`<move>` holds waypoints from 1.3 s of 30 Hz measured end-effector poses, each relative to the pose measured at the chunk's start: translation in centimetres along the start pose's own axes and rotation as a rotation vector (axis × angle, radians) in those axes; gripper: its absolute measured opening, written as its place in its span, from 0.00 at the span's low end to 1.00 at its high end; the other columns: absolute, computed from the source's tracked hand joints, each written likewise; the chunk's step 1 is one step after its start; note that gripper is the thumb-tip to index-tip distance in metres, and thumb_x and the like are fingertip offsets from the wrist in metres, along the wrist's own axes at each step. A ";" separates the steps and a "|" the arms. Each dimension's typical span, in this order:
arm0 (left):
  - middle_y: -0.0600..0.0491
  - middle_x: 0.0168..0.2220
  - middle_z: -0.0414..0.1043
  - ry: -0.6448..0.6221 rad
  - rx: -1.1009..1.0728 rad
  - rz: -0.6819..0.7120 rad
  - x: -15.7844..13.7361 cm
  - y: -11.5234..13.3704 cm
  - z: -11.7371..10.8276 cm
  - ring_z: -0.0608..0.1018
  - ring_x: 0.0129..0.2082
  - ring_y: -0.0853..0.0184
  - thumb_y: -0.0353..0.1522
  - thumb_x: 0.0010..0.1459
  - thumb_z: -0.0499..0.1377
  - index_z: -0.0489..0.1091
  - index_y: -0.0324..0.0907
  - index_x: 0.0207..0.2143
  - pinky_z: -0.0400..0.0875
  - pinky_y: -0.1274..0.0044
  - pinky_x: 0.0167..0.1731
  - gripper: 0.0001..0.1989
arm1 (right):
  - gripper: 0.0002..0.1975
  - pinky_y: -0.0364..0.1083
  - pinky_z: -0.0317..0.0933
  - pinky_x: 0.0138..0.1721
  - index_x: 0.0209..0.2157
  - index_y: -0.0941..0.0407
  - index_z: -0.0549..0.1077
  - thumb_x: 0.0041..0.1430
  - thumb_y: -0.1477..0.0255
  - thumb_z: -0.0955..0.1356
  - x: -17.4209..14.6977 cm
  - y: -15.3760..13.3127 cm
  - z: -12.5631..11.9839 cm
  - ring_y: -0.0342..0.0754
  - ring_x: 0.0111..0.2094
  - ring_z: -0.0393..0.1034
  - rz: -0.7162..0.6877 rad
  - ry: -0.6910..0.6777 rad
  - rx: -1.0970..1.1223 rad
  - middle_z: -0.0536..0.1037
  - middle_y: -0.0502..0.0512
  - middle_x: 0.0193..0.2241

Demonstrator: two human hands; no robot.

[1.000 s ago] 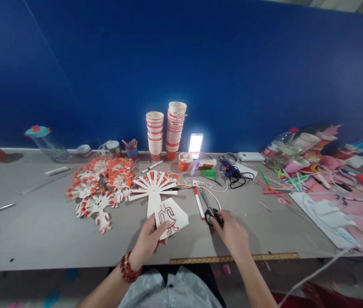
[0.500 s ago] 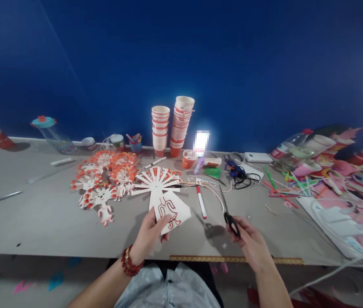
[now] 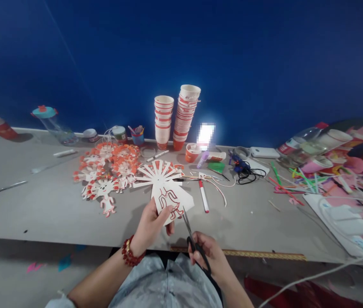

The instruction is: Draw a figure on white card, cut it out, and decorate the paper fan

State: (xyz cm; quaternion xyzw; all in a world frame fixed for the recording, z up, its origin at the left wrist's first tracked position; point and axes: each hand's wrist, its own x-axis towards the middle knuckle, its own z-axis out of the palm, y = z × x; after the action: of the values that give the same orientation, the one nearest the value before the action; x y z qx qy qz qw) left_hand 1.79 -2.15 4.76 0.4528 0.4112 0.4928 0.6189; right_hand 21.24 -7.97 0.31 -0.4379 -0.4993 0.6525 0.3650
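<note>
In my left hand is a piece of white paper with a red-outlined figure drawn on it, pinched between thumb and fingers. Behind it fans a white paper cutout of radiating strips; whether the two are joined I cannot tell. My right hand grips black-handled scissors, fingers wrapped about the loops. The blades point up and left, their tips beside the paper's lower right edge. A red and white marker lies on the table just beyond.
Orange and white paper figures pile up at left, near a second pair of scissors. Two tall paper cup stacks stand by the blue wall. Black cable, bottles and a white power strip occupy the right side.
My right hand has brought the scissors left and down, from beside the marker to the paper's edge. My left hand still holds the paper in nearly the same place.
</note>
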 end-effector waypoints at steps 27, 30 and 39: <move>0.55 0.25 0.74 0.004 0.080 -0.008 -0.4 0.7 0.5 0.72 0.13 0.71 0.42 0.61 0.57 0.63 0.41 0.39 0.67 0.79 0.15 0.14 | 0.30 0.40 0.47 0.17 0.27 0.56 0.66 0.48 0.41 0.69 0.0 -0.1 1.4 0.39 0.16 0.55 -0.008 0.015 0.120 0.68 0.48 0.16; 0.54 0.26 0.75 0.001 0.110 -0.002 -0.5 0.8 0.5 0.72 0.13 0.71 0.43 0.61 0.57 0.64 0.41 0.39 0.67 0.80 0.15 0.14 | 0.30 0.40 0.46 0.17 0.27 0.56 0.66 0.49 0.41 0.69 0.0 -0.4 1.3 0.39 0.15 0.54 -0.010 0.006 0.098 0.69 0.48 0.17; 0.54 0.25 0.74 -0.008 0.129 0.022 -0.5 0.8 0.5 0.72 0.13 0.72 0.40 0.62 0.56 0.64 0.40 0.38 0.67 0.80 0.15 0.11 | 0.29 0.40 0.46 0.17 0.24 0.55 0.64 0.51 0.42 0.69 0.0 -0.8 1.4 0.39 0.15 0.54 -0.022 0.010 0.051 0.68 0.48 0.16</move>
State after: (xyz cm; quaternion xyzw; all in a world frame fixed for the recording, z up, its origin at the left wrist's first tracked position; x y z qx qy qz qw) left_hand 2.00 -2.67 5.70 0.4979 0.4347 0.4702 0.5848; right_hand 19.93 -8.22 1.26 -0.4261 -0.4855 0.6588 0.3857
